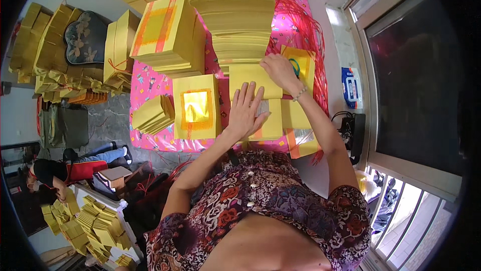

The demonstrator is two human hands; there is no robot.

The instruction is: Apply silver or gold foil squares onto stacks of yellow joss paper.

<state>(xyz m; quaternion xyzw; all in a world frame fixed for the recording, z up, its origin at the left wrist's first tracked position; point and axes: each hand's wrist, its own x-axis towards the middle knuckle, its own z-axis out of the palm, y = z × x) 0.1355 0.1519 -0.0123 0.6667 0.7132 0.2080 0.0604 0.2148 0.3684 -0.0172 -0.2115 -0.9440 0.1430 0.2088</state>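
Observed left hand (pixel 244 112) laid flat, fingers spread open, fingertips over the near left part of yellow paper sheet (pixel 254 74). Noted right hand (pixel 281 73) with fingers bent at the sheet's far right edge; cannot tell whether gripping it. Saw tall yellow stack (pixel 240 20) just beyond right fingertips, green loop (pixel 295 61) right of right fingers, foil-faced yellow block (pixel 196 106) left of left fingers. Recorded pink tablecloth (pixel 150 84) farther left.
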